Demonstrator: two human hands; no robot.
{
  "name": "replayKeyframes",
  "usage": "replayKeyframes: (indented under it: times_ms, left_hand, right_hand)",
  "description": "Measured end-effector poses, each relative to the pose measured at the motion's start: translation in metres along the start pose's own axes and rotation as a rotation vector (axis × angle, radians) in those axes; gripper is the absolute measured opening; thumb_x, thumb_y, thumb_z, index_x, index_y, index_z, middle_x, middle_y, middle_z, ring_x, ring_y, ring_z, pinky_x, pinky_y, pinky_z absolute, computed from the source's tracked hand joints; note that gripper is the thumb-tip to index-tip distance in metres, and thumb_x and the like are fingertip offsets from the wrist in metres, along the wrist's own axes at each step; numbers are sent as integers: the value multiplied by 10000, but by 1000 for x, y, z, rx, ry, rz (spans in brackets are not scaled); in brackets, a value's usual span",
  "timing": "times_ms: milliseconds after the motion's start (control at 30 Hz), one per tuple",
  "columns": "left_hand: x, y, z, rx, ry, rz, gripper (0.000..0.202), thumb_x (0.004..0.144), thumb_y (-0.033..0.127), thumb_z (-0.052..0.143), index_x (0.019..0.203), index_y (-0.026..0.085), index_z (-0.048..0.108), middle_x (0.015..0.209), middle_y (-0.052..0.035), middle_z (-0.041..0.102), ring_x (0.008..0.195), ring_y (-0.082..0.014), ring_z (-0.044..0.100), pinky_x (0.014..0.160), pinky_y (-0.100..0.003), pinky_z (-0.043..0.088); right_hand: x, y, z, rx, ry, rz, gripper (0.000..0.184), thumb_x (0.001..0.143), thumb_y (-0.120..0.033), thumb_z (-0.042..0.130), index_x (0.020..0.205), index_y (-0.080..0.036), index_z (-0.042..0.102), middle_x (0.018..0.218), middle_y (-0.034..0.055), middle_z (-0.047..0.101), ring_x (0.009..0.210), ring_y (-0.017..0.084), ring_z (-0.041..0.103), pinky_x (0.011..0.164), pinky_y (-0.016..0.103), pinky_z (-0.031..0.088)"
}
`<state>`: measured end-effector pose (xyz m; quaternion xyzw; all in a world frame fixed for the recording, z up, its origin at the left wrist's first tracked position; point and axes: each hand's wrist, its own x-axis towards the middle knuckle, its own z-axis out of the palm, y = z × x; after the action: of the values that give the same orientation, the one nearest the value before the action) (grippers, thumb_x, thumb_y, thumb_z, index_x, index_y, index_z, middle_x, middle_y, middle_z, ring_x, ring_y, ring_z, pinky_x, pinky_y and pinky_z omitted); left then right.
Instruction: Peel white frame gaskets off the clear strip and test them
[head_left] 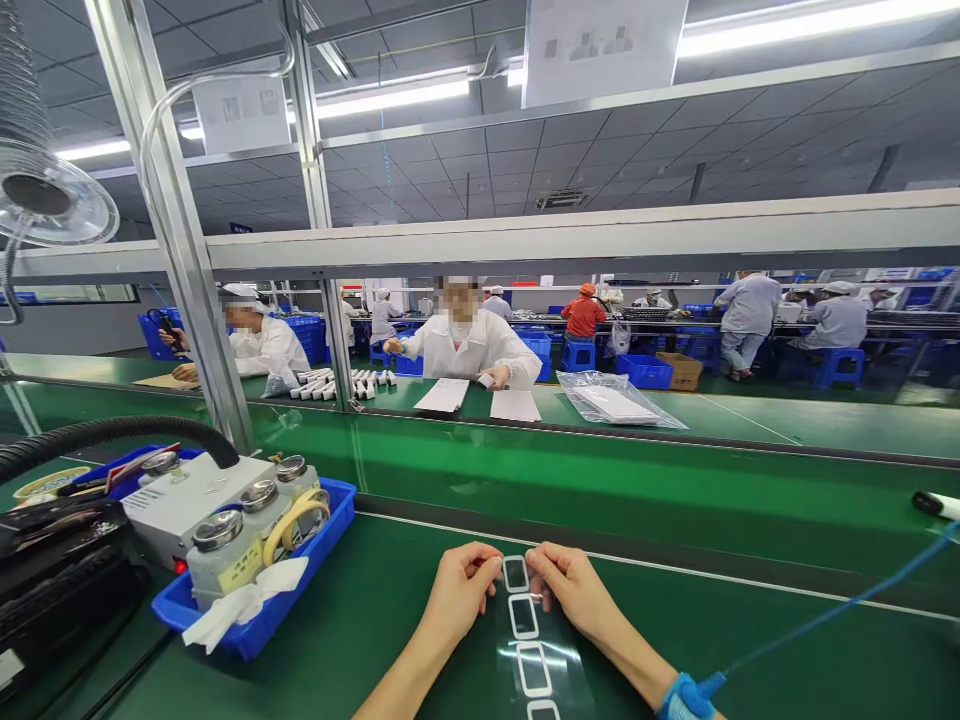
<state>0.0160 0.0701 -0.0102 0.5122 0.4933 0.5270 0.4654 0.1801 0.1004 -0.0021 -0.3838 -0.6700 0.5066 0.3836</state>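
A clear film strip carrying several small white-framed rectangular labels lies lengthwise on the green mat in front of me. My left hand and my right hand rest on either side of its far end, fingers curled and pinching at the topmost label. A blue grounding strap wraps my right wrist, its blue cord running off to the right.
A blue tray at left holds metal-capped bottles, tape rolls, a grey box and a white tissue. A black hose and black device sit far left. A conveyor belt runs behind. Across it, people in white coats work with papers and small white parts.
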Motion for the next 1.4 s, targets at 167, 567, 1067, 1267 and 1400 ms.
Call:
replayKeyframes:
  times_ms: [167, 567, 1067, 1267, 1400]
  left_hand:
    - [0, 0, -1, 5, -17, -6, 454, 647, 564, 637, 704, 113, 647, 482, 24, 491, 391, -71, 386, 347, -184, 273]
    - [-5, 7, -2, -28, -64, -31, 410, 610, 411, 687, 860, 88, 657, 638, -4, 543, 509, -97, 486, 430, -200, 333]
    - [-6, 7, -2, -38, -65, -19, 318, 630, 363, 686, 823, 111, 656, 643, 6, 560, 496, -80, 455, 463, -210, 342]
    - [-5, 3, -2, -33, -72, -3, 322, 656, 410, 677, 804, 124, 662, 679, -12, 602, 487, -79, 458, 474, -220, 355]
    - [-5, 2, -2, -22, -76, -1, 293, 677, 393, 658, 797, 126, 663, 674, -12, 608, 482, -76, 458, 459, -212, 335]
  right_hand:
    - [1, 3, 1, -18, 2, 12, 600, 676, -780, 489, 588, -187, 478, 448, -18, 507, 383, 98, 415, 400, 220, 319]
    - [1, 11, 0, -72, 19, -1, 566, 751, -738, 446, 606, -191, 470, 440, -32, 492, 376, 91, 385, 389, 211, 262]
    - [-1, 1, 1, -115, 0, 20, 637, 684, -822, 410, 558, -198, 433, 421, -21, 494, 369, 85, 368, 391, 218, 241]
    - [-2, 1, 2, -104, 1, 23, 619, 699, -801, 426, 581, -194, 458, 436, -22, 479, 384, 93, 378, 405, 220, 276]
    - [-2, 1, 1, -96, -6, 21, 596, 716, -778, 435, 579, -199, 446, 445, -24, 475, 395, 97, 378, 402, 220, 271]
